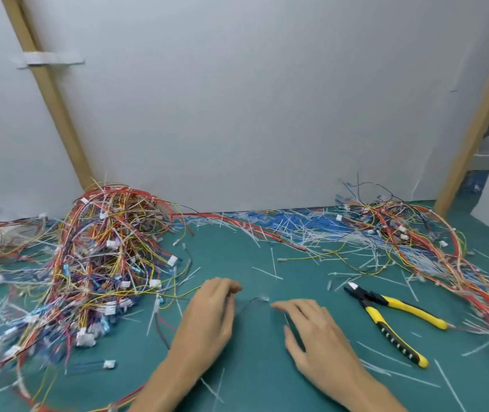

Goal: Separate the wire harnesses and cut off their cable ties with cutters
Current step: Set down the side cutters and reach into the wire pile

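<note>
Grey thin wire [253, 301] between left hand [207, 316] (curled, grip unclear) and flat, empty right hand [317, 334]; likely slips away unpinned, cutters [386, 318] aside.

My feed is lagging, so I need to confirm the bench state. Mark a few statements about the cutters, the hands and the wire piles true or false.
1. The right hand holds the cutters. False: they lie on the mat to its right, untouched.
2. The larger wire pile lies left of the left hand. True.
3. Cut cable ties litter the mat. True.
4. The cutter handles are red. False: they are yellow and black.
</note>
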### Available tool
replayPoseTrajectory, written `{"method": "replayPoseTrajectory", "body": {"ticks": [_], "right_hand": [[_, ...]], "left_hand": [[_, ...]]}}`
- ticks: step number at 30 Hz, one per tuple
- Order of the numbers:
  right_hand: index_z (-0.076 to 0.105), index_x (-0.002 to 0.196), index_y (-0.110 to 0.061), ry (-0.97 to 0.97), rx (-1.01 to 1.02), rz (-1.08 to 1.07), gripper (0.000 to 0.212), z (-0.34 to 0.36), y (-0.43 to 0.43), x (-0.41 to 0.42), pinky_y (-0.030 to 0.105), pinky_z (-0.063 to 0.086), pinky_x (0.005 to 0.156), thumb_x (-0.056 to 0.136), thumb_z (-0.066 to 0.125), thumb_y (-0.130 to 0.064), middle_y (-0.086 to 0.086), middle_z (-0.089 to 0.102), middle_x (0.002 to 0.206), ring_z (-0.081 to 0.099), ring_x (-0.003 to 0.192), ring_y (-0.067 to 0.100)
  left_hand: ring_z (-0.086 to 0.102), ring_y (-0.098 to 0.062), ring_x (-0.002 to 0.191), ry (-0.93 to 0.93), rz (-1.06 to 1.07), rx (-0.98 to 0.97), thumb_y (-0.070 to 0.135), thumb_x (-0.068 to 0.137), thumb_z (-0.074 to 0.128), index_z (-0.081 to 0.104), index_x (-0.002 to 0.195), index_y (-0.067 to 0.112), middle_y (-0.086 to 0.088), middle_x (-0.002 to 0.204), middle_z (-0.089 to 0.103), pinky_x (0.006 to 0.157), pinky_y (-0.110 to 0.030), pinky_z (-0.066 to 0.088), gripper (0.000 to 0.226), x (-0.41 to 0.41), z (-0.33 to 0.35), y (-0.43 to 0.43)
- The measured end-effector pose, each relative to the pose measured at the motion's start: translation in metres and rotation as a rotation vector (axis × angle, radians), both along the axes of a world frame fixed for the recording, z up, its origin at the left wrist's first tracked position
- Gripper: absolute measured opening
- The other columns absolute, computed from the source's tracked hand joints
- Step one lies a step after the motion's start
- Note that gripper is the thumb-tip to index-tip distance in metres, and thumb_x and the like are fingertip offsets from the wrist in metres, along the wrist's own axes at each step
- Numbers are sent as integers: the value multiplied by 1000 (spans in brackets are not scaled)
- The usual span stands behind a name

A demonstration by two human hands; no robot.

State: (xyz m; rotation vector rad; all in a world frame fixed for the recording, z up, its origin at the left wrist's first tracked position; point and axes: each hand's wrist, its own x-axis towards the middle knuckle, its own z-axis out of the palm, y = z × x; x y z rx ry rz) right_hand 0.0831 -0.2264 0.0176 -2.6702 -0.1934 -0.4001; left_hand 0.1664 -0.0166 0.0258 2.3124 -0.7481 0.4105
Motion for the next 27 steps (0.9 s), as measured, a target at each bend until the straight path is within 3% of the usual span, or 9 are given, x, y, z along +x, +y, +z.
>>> {"method": "replayPoseTrajectory", "body": {"ticks": [4,7,11,13,16,19,21,24,27], "right_hand": [[56,121,-38,37,102,-39,31,-7,-10,-3,18,34,102,93,59,-24,-30,52,118,45,116,-8],[56,117,-39,62,104,-32,30,-9,-7,-8,18,33,101,93,61,-22,-32,52,118,46,118,-7],[58,118,-38,101,124,-23,32,-9,-8,-13,12,27,102,94,61,-18,-31,51,121,43,121,-11],[58,117,-38,94,128,-22,32,-7,-8,-14,11,27,102,94,61,-16,-31,52,120,43,120,-12],[59,117,-37,93,141,-21,32,-4,-6,-14,19,32,103,94,61,-15,-30,53,118,47,116,-8],[60,119,-35,105,149,-32,31,-4,-7,-14,23,36,104,94,60,-16,-25,54,119,50,116,0],[60,120,-34,110,142,-30,31,-2,-7,-13,28,38,106,94,60,-17,-22,56,120,51,117,4],[61,119,-31,109,140,-9,29,0,-8,-13,29,37,108,94,60,-16,-20,57,120,51,118,5],[62,116,-31,98,141,14,27,2,-8,-13,29,37,107,94,60,-16,-19,58,118,52,117,5]], "left_hand": [[58,-14,102,-171,-58,-36,20,99,50,61,111,23,10,107,59,88,-31,47,16,-15,-3,11],[59,-19,96,-318,-119,-62,14,99,54,64,110,16,7,106,62,84,-32,47,15,-33,9,3],[59,-22,92,-394,-191,54,10,97,56,67,110,11,1,107,64,81,-32,47,17,-63,15,6],[59,-21,92,-359,-157,74,6,94,55,66,109,12,1,108,63,82,-30,47,20,-75,17,30],[57,-16,90,-260,99,43,0,80,46,59,100,15,5,104,57,84,-24,44,29,-86,19,87],[60,-30,88,-86,395,239,-19,57,56,61,87,13,-1,94,60,76,-42,48,45,-91,15,144],[62,-36,96,103,433,418,-24,56,60,66,91,15,-3,99,64,79,-46,50,53,-94,12,169],[57,-24,111,235,340,468,-1,87,61,63,114,21,5,118,58,97,-41,45,35,-101,14,187],[55,-15,107,224,226,485,32,102,47,47,106,35,13,109,53,93,-32,43,5,-111,16,180]]}}
